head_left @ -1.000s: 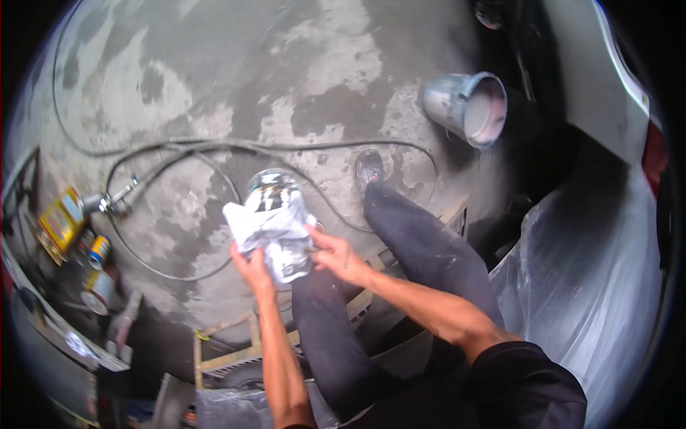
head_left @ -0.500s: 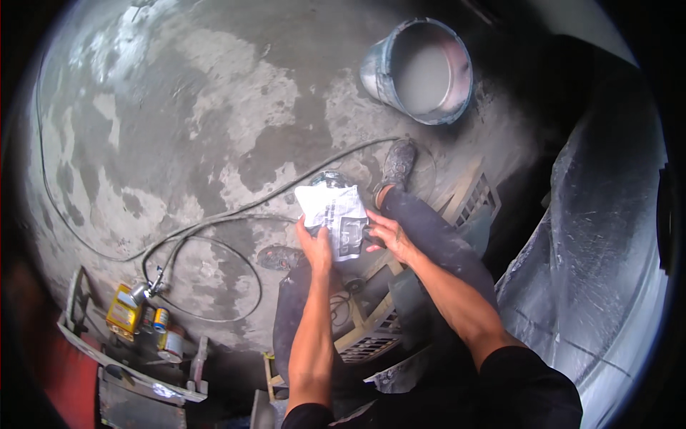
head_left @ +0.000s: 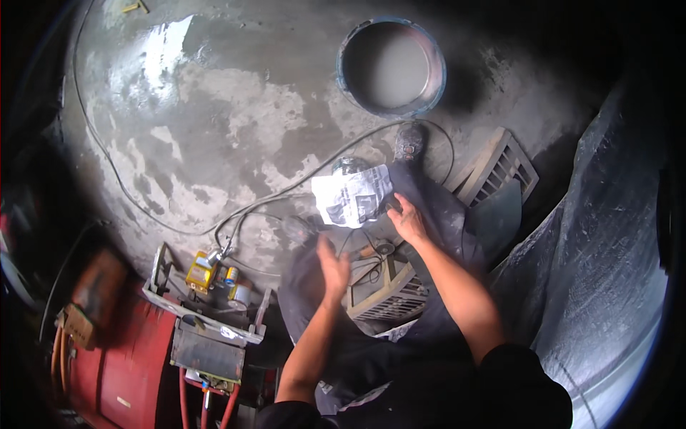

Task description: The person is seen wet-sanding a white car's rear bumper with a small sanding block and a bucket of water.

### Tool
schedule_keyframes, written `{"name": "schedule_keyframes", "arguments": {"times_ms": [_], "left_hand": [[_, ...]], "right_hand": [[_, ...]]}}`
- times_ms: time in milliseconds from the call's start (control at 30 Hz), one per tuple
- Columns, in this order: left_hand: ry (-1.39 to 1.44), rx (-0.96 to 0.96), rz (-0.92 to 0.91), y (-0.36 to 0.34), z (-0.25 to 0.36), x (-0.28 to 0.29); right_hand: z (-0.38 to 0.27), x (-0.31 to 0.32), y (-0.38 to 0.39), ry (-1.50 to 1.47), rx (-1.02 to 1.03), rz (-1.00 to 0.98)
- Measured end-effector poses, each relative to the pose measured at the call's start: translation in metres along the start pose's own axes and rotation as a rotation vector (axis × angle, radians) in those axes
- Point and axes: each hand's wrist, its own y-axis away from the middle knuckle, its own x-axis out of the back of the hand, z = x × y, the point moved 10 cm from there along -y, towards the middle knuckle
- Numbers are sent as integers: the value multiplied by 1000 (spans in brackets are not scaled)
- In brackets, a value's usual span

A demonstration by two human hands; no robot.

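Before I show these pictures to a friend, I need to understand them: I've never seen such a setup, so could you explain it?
There's no machine: a person works bare-handed. The view comes from the left of two head-worn fisheye cameras looking down, so straight edges bend. The left hand is open, blurred and apart from the white sheet. The right hand is at the sheet's right edge; whether it grips anything is unclear. Beyond the sheet, a round shiny container partly shows. A large bucket stands on the grey floor; a yellow tin is off to the left.
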Motion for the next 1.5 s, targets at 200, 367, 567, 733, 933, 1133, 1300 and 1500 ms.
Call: {"name": "schedule_keyframes", "arguments": {"times_ms": [200, 367, 567, 733, 933, 1133, 1300, 1500], "left_hand": [[-488, -209, -902, 129, 169, -116], [-332, -408, -1484, 161, 179, -87], [-611, -551, -1591, 47, 215, -81], [928, 428, -680, -208, 205, -65], [1073, 260, -783, -290, 263, -81], [706, -46, -779, -333, 318, -105], [-95, -625, -664, -320, 325, -113], [-407, -1077, -817, -130, 292, -141]], "right_hand": [[-55, 34, 46, -977, -237, -94], [-129, 93, 50, -1017, -111, -141], [-186, 109, -35, -772, 114, -258], [-238, 112, -88, -685, 177, -638], [-301, 226, -123, -627, 598, -395], [-299, 285, -89, -498, 782, -82], [-295, 362, -44, -648, 1110, 383], [-253, 319, -40, -941, 1070, 321]]}}
